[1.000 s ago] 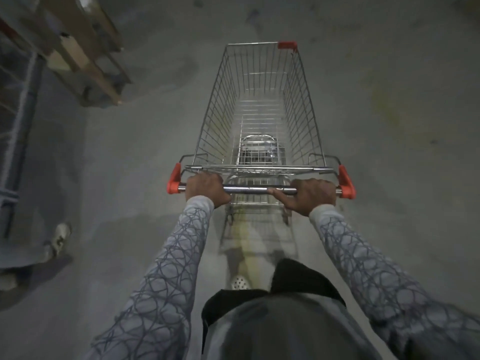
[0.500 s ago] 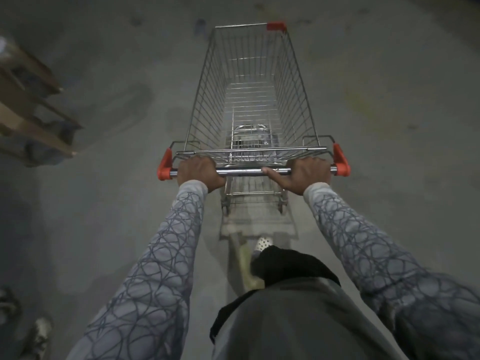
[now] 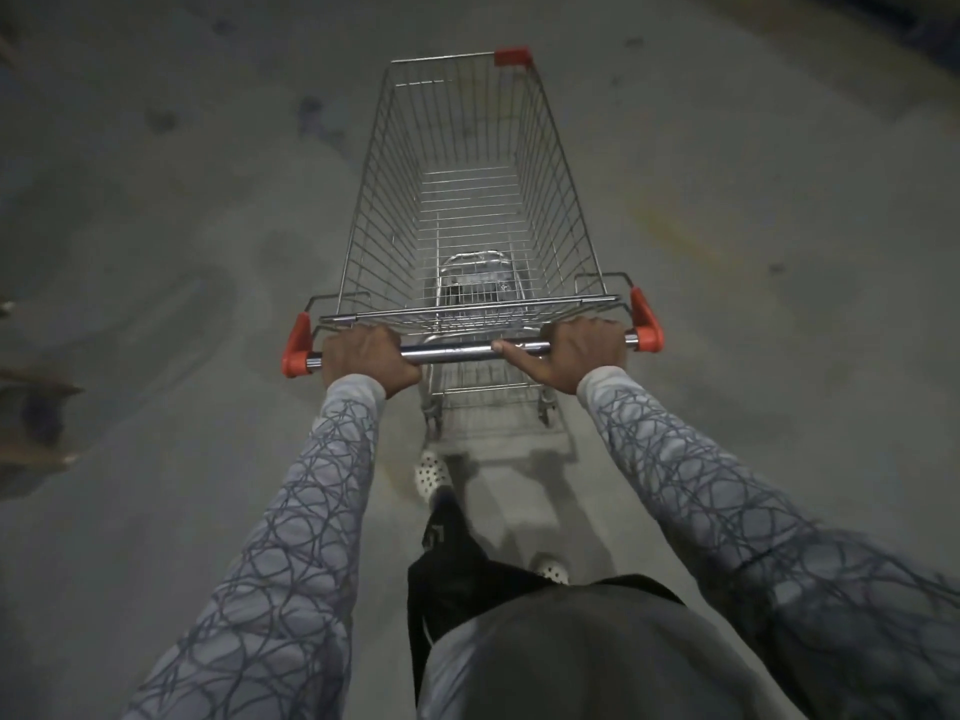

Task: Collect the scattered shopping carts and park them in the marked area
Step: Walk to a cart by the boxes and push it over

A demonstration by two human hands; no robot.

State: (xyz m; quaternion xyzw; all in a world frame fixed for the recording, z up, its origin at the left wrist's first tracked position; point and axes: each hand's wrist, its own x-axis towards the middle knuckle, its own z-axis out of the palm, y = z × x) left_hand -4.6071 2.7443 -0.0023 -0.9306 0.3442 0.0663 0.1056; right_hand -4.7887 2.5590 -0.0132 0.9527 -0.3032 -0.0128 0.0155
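— While you have the feed up, tell me what the hands are doing.

— My left hand and right hand are both clamped round the steel handle bar, fingers curled over the top. The right thumb lies along the bar. It is the same grip as a second ago.

— So what changed?

— The ground did. The wooden pallet that stood ahead on my left has slid back to the left edge and is mostly out of view. The cart has rolled on over concrete floor. One shoe is forward beneath the bar, mid-stride. I'd judge we are in transit with one cart, not yet parking.

— Where is the cart relative to the hands?

— Straight ahead of them. The shopping cart runs away from the bar, with its red corner bumper farthest off.

— Any sign of the bay?

— I see no marked area. A faint yellowish smear lies on the floor to the right; I can't tell whether it's a line. No other carts show.
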